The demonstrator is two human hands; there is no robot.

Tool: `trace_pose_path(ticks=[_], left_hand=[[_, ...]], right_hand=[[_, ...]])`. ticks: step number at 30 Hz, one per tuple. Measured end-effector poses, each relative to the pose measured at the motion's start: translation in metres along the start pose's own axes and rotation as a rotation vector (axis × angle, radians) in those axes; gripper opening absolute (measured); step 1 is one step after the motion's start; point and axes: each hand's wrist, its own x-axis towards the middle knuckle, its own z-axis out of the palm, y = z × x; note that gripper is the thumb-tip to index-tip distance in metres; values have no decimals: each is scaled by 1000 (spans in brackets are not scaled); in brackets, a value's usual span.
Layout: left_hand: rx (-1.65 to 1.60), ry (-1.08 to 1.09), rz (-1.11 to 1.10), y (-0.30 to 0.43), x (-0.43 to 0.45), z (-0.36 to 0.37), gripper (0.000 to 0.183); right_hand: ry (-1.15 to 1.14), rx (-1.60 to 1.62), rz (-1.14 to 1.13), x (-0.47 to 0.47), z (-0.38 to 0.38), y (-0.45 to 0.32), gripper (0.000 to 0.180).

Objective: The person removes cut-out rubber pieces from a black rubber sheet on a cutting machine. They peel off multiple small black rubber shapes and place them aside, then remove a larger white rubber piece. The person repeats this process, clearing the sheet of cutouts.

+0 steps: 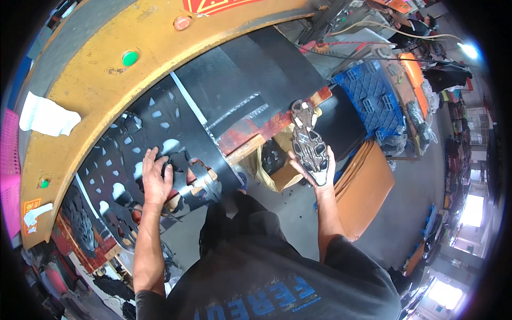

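Observation:
In my right hand (316, 168) is a sole-shaped cutting die (307, 140) with dark compartments and a white heel end. It is held up over the edge of the work table, toe end pointing away from me. My left hand (157, 176) rests on a black rubber sheet (156, 94) full of cut-out holes, fingers slightly spread near a small dark piece at the thumb. Whether the fingers grip that piece is unclear. Cut black strips (80, 218) lie in a pile at the left end of the table.
A yellow machine beam (92, 80) with green buttons (130, 58) and a red button (183, 23) arches over the table. An open sack (276, 182) stands below the edge. Brown sheets (364, 188) and a blue plastic pallet (370, 96) are at right. A person (416, 28) is far off.

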Motion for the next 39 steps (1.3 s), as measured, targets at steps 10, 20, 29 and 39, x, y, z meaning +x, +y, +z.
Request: trace_pose_path(ticks=[10, 20, 29, 39], left_hand=[[184, 184, -152, 33, -34, -16, 27], [113, 187, -289, 34, -72, 1, 19], [192, 252, -239, 44, -78, 12, 20], [-122, 601, -600, -18, -148, -75, 15]], right_hand=[[160, -124, 77, 3, -60, -29, 79], [-118, 106, 181, 4, -23, -24, 86], [-9, -1346, -27, 48, 105, -24, 74], [-112, -2618, -643, 229, 143, 96, 83]])
